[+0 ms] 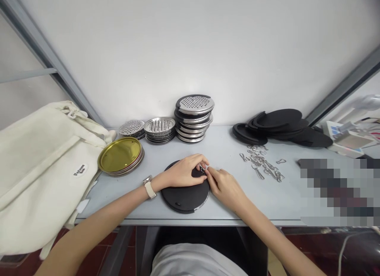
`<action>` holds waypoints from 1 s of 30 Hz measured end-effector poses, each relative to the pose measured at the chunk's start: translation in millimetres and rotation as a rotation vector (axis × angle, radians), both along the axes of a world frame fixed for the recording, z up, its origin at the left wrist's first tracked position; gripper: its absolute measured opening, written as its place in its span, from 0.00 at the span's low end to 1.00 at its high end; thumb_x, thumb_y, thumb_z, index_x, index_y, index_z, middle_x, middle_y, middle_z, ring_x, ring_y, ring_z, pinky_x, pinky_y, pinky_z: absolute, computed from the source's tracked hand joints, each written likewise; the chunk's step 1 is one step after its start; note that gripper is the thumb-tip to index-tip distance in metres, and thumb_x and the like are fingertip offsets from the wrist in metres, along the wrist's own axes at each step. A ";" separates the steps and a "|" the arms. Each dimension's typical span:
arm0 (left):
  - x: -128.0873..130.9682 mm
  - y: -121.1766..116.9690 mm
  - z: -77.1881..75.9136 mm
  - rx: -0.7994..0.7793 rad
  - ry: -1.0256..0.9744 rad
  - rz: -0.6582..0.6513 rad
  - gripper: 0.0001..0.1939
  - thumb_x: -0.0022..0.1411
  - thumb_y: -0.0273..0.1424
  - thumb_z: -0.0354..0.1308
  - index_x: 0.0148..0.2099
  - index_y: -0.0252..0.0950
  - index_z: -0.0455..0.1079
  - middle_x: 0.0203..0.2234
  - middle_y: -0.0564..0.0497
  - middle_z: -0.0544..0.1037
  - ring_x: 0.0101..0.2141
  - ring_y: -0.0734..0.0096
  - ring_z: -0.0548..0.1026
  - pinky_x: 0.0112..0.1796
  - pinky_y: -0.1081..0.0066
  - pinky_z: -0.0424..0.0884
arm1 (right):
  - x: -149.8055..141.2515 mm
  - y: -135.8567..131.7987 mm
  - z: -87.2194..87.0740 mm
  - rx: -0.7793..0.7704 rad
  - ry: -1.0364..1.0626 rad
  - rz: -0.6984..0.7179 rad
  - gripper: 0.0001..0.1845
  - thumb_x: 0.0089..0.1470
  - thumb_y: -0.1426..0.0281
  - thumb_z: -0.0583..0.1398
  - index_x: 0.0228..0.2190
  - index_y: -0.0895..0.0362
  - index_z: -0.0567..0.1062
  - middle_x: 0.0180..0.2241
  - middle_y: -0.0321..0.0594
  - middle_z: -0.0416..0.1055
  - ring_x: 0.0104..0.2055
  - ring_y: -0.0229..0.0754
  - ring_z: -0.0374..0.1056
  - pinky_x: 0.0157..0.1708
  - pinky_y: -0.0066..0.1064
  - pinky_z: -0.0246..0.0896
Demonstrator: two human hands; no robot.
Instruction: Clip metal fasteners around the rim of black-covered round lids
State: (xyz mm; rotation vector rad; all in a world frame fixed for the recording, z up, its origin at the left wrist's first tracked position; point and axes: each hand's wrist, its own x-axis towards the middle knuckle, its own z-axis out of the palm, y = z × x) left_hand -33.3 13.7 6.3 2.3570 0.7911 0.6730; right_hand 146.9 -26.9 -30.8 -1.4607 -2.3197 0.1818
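A round black disc with a thin silvery edge at its lower right lies flat on the table in front of me. My left hand rests over its upper part, thumb and fingers closed around a small metal wire clip near the rim. From the right, my right hand pinches at the same clip, fingertips meeting those of the left. Fingers partly cover the clip, so how it sits on the disc is hidden. Several similar loose wire clips lie scattered to the right.
Behind stand a tall stack of grater discs with black rims, a lower grater stack and another. Gold lids are piled left beside a cream bag. Black covers heap at back right, near a pixelated patch.
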 end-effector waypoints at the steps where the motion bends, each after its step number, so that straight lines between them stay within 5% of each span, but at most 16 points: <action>1: 0.0 -0.3 0.0 0.011 0.013 0.011 0.15 0.54 0.25 0.58 0.44 0.37 0.64 0.38 0.51 0.71 0.36 0.70 0.70 0.42 0.68 0.68 | 0.5 0.1 -0.2 -0.001 -0.001 -0.002 0.14 0.63 0.72 0.46 0.30 0.56 0.68 0.23 0.37 0.71 0.26 0.41 0.65 0.27 0.29 0.51; 30: -2.1 4.6 -3.1 -0.087 -0.072 -0.085 0.13 0.55 0.23 0.58 0.44 0.35 0.64 0.35 0.51 0.73 0.34 0.73 0.71 0.38 0.72 0.68 | -1.0 -1.5 -2.7 0.034 -0.025 -0.014 0.13 0.63 0.71 0.47 0.33 0.57 0.70 0.23 0.38 0.72 0.24 0.41 0.66 0.26 0.29 0.49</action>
